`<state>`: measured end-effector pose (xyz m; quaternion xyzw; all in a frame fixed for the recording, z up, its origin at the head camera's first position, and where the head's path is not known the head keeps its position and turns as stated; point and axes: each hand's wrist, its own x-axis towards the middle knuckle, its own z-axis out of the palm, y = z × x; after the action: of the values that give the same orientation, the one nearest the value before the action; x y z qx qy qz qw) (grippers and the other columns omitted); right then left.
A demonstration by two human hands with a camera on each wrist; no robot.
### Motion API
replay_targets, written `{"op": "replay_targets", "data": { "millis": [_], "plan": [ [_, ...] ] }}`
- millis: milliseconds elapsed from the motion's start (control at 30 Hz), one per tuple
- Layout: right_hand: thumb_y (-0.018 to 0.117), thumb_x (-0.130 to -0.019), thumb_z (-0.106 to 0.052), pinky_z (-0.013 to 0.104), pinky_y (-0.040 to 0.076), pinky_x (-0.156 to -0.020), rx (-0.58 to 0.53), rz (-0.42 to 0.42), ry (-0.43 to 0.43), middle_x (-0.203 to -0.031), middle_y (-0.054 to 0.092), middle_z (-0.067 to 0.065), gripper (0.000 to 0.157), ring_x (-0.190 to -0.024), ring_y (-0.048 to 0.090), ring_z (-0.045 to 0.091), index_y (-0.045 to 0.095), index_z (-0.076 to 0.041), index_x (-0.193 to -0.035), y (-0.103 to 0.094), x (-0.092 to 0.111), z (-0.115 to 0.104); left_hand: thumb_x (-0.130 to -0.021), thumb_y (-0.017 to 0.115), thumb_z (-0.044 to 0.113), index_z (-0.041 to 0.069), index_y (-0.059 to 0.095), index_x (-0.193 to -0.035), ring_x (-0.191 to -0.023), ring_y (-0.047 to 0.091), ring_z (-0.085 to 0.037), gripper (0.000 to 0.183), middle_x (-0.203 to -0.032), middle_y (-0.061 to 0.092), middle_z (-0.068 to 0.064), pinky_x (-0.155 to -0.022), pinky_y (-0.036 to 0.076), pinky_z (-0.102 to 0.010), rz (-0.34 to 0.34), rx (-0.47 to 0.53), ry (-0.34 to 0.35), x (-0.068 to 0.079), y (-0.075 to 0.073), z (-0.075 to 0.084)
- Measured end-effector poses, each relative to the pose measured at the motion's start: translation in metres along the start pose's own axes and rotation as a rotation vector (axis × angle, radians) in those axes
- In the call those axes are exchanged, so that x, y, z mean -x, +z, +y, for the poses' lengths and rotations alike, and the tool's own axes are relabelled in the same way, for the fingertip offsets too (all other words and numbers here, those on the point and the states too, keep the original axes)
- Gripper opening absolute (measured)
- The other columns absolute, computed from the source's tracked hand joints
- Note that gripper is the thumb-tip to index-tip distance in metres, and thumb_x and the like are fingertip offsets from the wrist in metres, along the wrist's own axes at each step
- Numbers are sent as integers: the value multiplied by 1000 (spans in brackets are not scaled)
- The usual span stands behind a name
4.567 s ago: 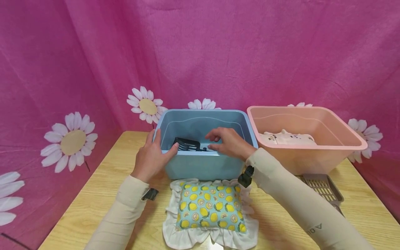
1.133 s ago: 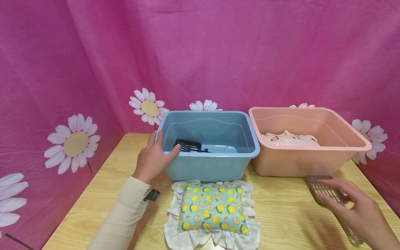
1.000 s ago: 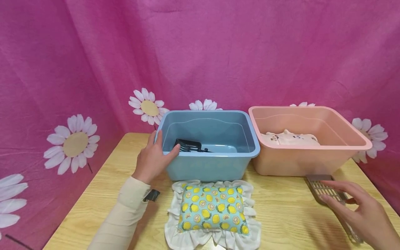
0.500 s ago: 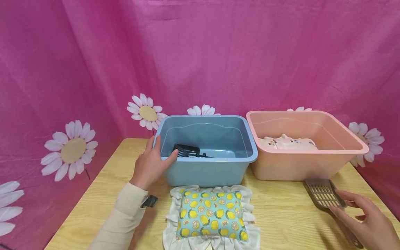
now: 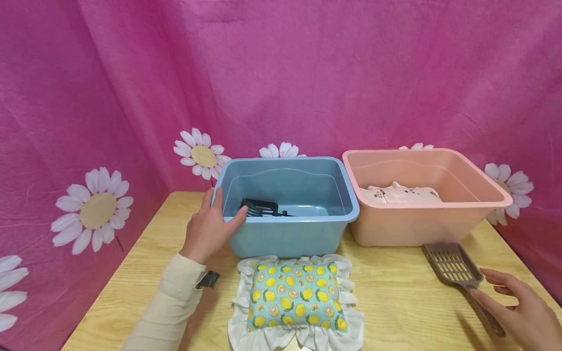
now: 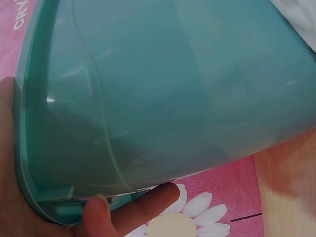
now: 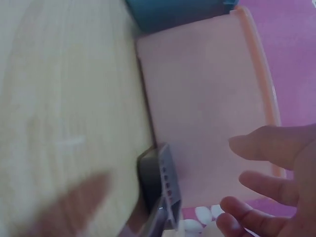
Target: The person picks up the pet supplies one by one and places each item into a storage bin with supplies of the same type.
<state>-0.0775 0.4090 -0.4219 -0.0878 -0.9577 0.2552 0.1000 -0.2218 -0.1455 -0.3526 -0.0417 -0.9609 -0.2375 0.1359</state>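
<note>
My left hand (image 5: 208, 231) holds the near left corner of the blue plastic tub (image 5: 290, 239), with its fingers at the left rim and its thumb over the front rim. In the tub lies a black slotted scoop (image 5: 260, 206). A brown litter scoop (image 5: 452, 265) rests on the table before the pink tub, its handle pointing towards me. Beside the scoop's neck is my right hand (image 5: 520, 307), thumb and fingers spread apart. In the right wrist view the fingers (image 7: 266, 145) show with nothing between them, apart from the scoop.
The pink tub (image 5: 408, 224) stands against the blue one and contains a white patterned cloth item (image 5: 408, 195). A lemon-print cushion (image 5: 294, 295) with white ruffles lies in front of the blue tub. A pink flowered curtain (image 5: 281, 73) hangs behind the wooden table (image 5: 391, 292).
My right hand has come out of the blue tub and across to the brown scoop. Over the last second it shifts slightly right, uncovering the scoop's head. My left hand stays at the rim.
</note>
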Motion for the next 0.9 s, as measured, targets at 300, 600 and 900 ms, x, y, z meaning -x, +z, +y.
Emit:
{"op": "replay_targets", "data": {
  "millis": [300,600,900],
  "plan": [
    [60,-93,-44,52,55,-65,4,-117,65,-126,42,42,73,-102,47,58,38,13,-133,6,-2,13,-87,46,69,6,22,-153,-104,60,-43,95,-155,23,-18,-87,49,-60,-3,5,5,0,2,0],
    [56,-93,-51,58,49,-69,6,-239,99,-133,36,41,84,-108,45,58,28,13,-140,7,-2,24,-87,45,69,5,22,-153,-102,60,-43,94,-155,22,-18,-86,49,-59,-7,-7,3,1,0,0],
    [64,-92,-40,49,55,-69,-38,-259,94,-127,39,42,79,-106,49,59,28,13,-138,16,-2,36,-87,44,69,4,22,-153,-103,59,-45,95,-155,23,-19,-86,48,-60,-3,-12,15,-1,-1,0]
  ]
}}
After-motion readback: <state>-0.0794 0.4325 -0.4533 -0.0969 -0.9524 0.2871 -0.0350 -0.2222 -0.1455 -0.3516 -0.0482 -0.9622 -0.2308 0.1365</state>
